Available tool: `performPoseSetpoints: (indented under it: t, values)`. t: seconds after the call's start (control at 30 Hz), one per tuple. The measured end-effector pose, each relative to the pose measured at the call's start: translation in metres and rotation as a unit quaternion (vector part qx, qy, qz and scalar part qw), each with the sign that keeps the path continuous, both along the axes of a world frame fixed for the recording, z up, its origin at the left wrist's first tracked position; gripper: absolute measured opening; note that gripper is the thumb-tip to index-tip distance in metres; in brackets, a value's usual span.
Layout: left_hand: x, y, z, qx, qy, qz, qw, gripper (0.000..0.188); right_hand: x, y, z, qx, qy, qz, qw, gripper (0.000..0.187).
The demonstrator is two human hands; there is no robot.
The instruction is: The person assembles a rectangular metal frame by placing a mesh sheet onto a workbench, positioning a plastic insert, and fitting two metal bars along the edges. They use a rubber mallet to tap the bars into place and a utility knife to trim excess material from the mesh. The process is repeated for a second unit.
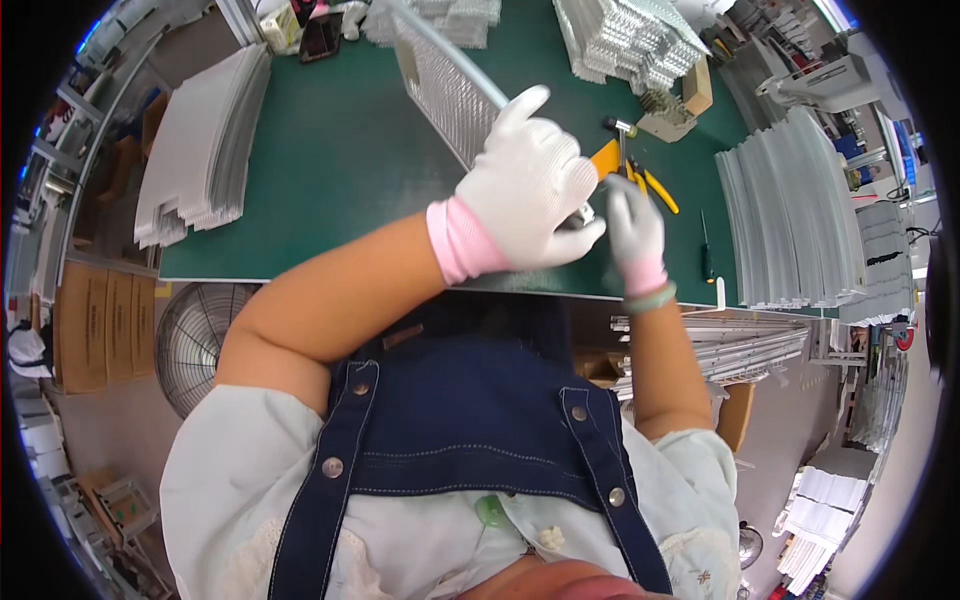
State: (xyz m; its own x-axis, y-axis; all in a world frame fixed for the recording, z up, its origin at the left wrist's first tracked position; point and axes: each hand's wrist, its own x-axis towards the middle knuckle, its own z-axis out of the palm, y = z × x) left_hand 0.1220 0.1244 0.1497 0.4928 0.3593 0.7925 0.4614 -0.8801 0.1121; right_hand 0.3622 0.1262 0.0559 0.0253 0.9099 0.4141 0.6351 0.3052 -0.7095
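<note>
My left hand (pixel 530 190), in a white knit glove with a pink cuff, is closed around the near end of a silvery panel (pixel 440 85) with a pale edge strip. The panel tilts up and away to the far left. A small metal piece (pixel 583 214) shows beside the left thumb. Close to its right, my right hand (pixel 634 225) is gloved too, slightly blurred, with curled fingers; what they hold is hidden. Just beyond the right hand are a small hammer (pixel 621 130) with a black and yellow head, an orange piece (pixel 606 158) and yellow-handled pliers (pixel 657 190).
Stacks of flat panels stand at the left (pixel 205 140) and right (pixel 790 210) of the green table (pixel 340 180). Silvery bubble-wrap-like sheets (pixel 635 40) are piled at the back. A screwdriver (pixel 707 250) lies near the right edge. A fan (pixel 205 340) stands below left.
</note>
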Motion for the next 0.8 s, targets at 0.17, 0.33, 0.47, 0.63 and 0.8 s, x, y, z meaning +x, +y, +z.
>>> performPoseSetpoints:
  t: [0.17, 0.33, 0.47, 0.63, 0.8]
  values:
    - [0.008, 0.011, 0.002, 0.003, 0.008, -0.04, 0.999, 0.03, 0.019, 0.062, -0.003, -0.289, -0.278, -0.217, 0.89, 0.049]
    - [0.008, 0.015, -0.005, 0.0, -0.057, -0.048, 0.997, 0.038, 0.047, 0.07, -0.021, -0.227, -0.097, -0.154, 0.957, 0.044]
    - [0.008, 0.009, -0.006, 0.009, -0.047, 0.03, 0.998, 0.042, 0.046, 0.033, -0.002, -0.116, 0.103, -0.139, 0.978, 0.028]
    - [0.005, 0.009, -0.006, -0.015, -0.007, 0.014, 1.0, 0.042, 0.036, -0.027, 0.086, -0.118, 0.096, -0.067, 0.986, 0.02]
    - [0.004, 0.009, -0.007, -0.019, -0.004, 0.008, 1.0, 0.042, 0.035, -0.078, 0.147, 0.004, -0.177, 0.026, 0.984, 0.024]
